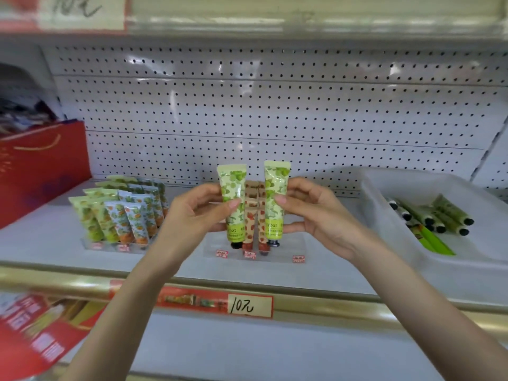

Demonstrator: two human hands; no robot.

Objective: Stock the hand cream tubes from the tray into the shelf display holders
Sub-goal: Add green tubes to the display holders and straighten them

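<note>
My left hand (192, 213) pinches a green leafy hand cream tube (233, 193), upright with its dark cap down. My right hand (316, 213) pinches a second green tube (275, 193) the same way. Both hang just above a clear display holder (291, 244) on the shelf, where several peach strawberry-print tubes (251, 215) stand behind them. To the right, a white tray (384, 215) holds several green tubes (439, 218) lying flat. A second clear holder (90, 244) at the left is packed with green and blue tubes (123, 213).
A red gift bag (41, 169) stands at the shelf's far left. White pegboard (275, 105) backs the shelf. A red and yellow price label (247, 305) sits on the gold front rail (357, 303). Red packaging (35, 325) lies on the lower shelf.
</note>
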